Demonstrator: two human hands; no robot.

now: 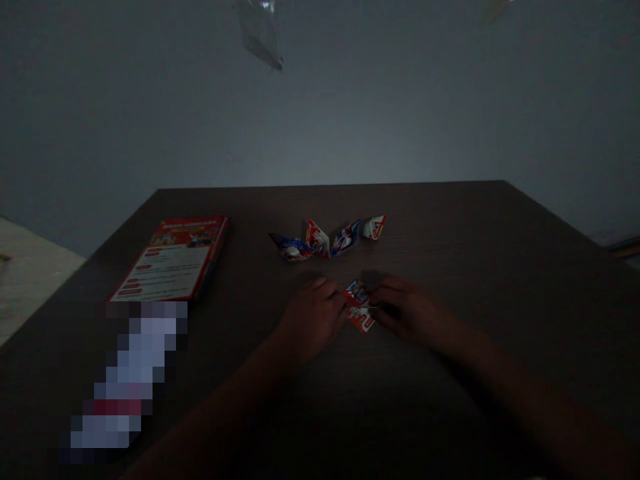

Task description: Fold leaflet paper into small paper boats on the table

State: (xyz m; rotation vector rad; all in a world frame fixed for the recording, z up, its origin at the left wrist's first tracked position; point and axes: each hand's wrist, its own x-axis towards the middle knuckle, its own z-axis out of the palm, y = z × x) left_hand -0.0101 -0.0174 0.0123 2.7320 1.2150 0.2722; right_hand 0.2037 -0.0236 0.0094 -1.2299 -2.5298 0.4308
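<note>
Between my hands on the dark table lies a small folded piece of printed paper (361,320), red, white and dark. My left hand (315,317) grips its left edge, fingers bent together. From the other side, my right hand (407,310) pinches the paper's right edge between thumb and fingers. Just beyond my hands stand several folded paper shapes: a blue one (294,249), a red and white one (317,239), another blue one (346,238) and a small white and red one (375,228). The dim light hides the fine creases.
A stack of red and white printed sheets (173,267) lies at the table's left. Nearer to me is a long pixelated light object (135,373). The brown table (450,227) ends against a grey wall (425,100), where a clear plastic bag (260,30) hangs.
</note>
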